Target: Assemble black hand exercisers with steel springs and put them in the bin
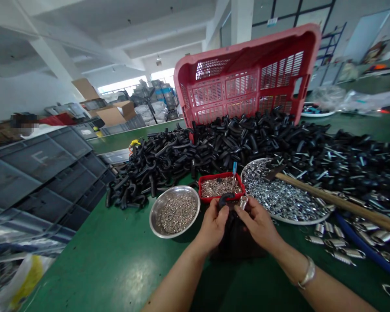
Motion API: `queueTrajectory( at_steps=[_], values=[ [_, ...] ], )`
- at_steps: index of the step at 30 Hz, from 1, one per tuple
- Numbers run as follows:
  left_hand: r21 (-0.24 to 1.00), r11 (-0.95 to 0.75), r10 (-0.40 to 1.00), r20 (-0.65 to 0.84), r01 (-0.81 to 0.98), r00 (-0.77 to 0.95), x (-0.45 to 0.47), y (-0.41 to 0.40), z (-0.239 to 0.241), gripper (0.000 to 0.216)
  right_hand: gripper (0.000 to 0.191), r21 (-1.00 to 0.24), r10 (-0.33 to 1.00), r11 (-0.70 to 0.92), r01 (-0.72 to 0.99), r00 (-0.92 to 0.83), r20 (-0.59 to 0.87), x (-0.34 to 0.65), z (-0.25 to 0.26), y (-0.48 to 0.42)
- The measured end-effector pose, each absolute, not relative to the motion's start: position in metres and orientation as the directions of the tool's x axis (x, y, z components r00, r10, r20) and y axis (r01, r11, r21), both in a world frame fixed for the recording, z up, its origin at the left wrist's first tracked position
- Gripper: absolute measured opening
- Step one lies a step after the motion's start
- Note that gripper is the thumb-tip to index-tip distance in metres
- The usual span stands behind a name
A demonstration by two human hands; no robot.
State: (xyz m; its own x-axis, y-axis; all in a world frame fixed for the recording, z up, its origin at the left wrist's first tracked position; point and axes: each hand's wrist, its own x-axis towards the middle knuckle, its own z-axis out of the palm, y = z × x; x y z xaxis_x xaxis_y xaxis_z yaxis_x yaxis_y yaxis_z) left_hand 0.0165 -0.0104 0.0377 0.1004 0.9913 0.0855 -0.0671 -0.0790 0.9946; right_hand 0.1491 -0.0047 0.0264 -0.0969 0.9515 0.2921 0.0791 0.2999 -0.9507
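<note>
My left hand is closed on a curved black plastic hook-like piece, whose bent end shows above the fingers. In my right hand a shiny metal coil spring is pinched between thumb and fingers. The two pieces are close together, above a dark block on the green table. Just beyond my hands stands a red tray of small metal pins, a blue-handled tool standing in it. Left of it sits a steel bowl of tiny metal parts.
A round white tray of metal pieces stands at right, a wooden handle lying across it. Loose springs lie nearby. Behind is a heap of black pieces before a tipped red crate. Grey crates are stacked left.
</note>
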Motion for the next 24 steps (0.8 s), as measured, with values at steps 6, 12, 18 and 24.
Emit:
queueTrajectory(
  at_steps=[6, 12, 18, 24],
  values=[
    [0.999, -0.007, 0.998, 0.004, -0.047, -0.06, 0.018, -0.003, 0.035, 0.028, 0.016, -0.901, 0.928, 0.37, 0.227, -0.047, 0.37, 0.149, 0.029, -0.007],
    [0.971, -0.181, 0.98, 0.192, 0.159, -0.058, 0.018, -0.001, 0.034, 0.032, 0.014, -0.818, 0.899, 0.409, 0.405, -0.029, 0.436, 0.146, 0.028, -0.009],
    [0.942, -0.262, 0.964, 0.267, 0.211, 0.007, 0.019, -0.007, 0.036, 0.034, 0.016, -0.791, 0.904, 0.389, 0.472, -0.031, 0.426, 0.146, 0.03, -0.012],
    [0.96, -0.191, 0.979, 0.172, 0.206, 0.107, 0.015, -0.011, 0.031, 0.039, 0.017, -0.694, 0.892, 0.453, 0.559, -0.278, 0.357, 0.153, 0.036, -0.006]
  ],
)
